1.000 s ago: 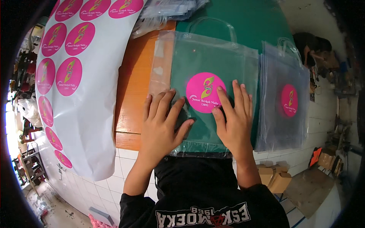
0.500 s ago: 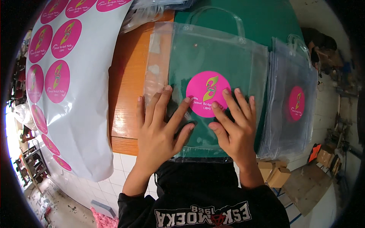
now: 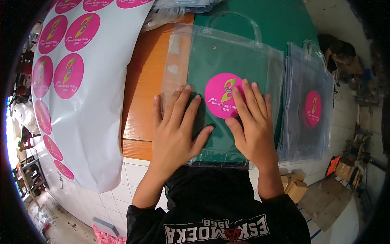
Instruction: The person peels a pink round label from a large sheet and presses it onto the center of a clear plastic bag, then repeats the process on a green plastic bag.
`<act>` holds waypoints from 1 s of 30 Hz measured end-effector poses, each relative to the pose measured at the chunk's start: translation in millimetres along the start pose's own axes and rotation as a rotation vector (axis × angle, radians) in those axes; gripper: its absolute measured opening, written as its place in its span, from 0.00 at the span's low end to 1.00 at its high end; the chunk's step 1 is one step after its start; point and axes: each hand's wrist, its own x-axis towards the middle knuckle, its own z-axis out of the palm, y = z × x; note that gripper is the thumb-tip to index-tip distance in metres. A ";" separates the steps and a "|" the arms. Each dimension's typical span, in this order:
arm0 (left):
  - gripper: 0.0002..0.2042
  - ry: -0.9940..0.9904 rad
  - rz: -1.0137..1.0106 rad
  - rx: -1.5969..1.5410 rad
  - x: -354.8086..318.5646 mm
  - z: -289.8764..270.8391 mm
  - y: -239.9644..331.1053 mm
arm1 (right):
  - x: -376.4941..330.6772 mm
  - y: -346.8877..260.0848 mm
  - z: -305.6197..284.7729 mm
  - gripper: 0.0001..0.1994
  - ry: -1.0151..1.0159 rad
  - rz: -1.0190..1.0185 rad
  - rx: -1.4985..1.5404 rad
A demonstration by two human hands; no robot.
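Observation:
A clear plastic bag (image 3: pixel 219 53) with a see-through handle lies flat in front of me, its top pointing away. On its middle sits a round pink sticker (image 3: pixel 217 97) with a green and yellow emblem. My left hand (image 3: pixel 174 122) rests flat on the bag, left of the sticker, fingers spread and holding nothing. My right hand (image 3: pixel 254 126) lies with its fingers stretched over the sticker's right edge, covering part of it. Nothing is gripped by either hand.
Left hangs a white sheet (image 3: pixel 93 134) of pink round stickers. A stack of clear bags (image 3: pixel 304 134), the top one stickered, lies at the right. The table has a green surface (image 3: pixel 284 20) and orange wood (image 3: pixel 138 101). Another person (image 3: pixel 339 51) is at the far right.
My right hand has shifted further over the sticker's right side. My left hand has drawn off the sticker's left edge. The whole view has shifted slightly.

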 end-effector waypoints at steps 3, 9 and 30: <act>0.32 -0.003 -0.024 0.002 -0.7 2.7 -0.5 | 0.3 -0.6 8.1 0.35 -0.080 -0.023 -0.121; 0.31 0.000 -0.026 -0.032 -1.5 0.6 -1.1 | -7.4 -2.4 6.4 0.35 -0.121 -0.124 -0.119; 0.28 0.041 -0.006 -0.032 -3.1 4.5 -0.9 | -4.4 3.2 -0.6 0.30 -0.151 -0.200 0.038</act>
